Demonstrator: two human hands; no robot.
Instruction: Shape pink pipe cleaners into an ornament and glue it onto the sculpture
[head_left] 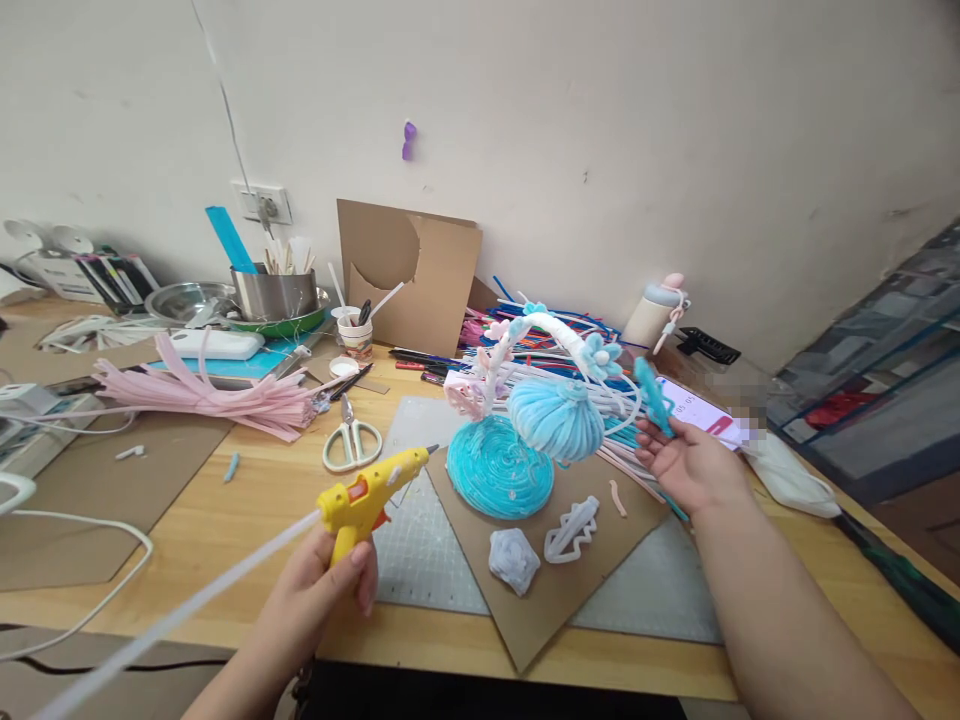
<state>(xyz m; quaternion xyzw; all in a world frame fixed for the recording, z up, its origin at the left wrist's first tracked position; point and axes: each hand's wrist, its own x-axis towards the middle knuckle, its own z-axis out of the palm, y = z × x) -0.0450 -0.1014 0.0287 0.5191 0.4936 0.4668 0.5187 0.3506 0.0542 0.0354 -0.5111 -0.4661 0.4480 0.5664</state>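
Note:
My left hand (330, 570) is wrapped round the handle of a yellow glue gun (371, 490), its nozzle pointing right and a long white glue stick (195, 600) trailing from its back. My right hand (694, 465) pinches a small teal pipe-cleaner piece (654, 400). Between the hands stands a pipe-cleaner craft: a coiled teal disc (499, 468), a white arch (551, 322) with blue and pink flowers, and a puffy light-blue ball (556, 415) near the arch. In front lie a white rosette (514, 561) and a white zigzag piece (571, 530) on a cardboard sheet (521, 630).
White-handled scissors (352, 440) lie left of the craft. Pink pipe cleaners (210, 395) are bundled farther left. Behind are upright cardboard (420, 280), a metal pot (276, 295) and a paper cup (355, 335). A phone (705, 410) and a bottle (652, 315) stand at right.

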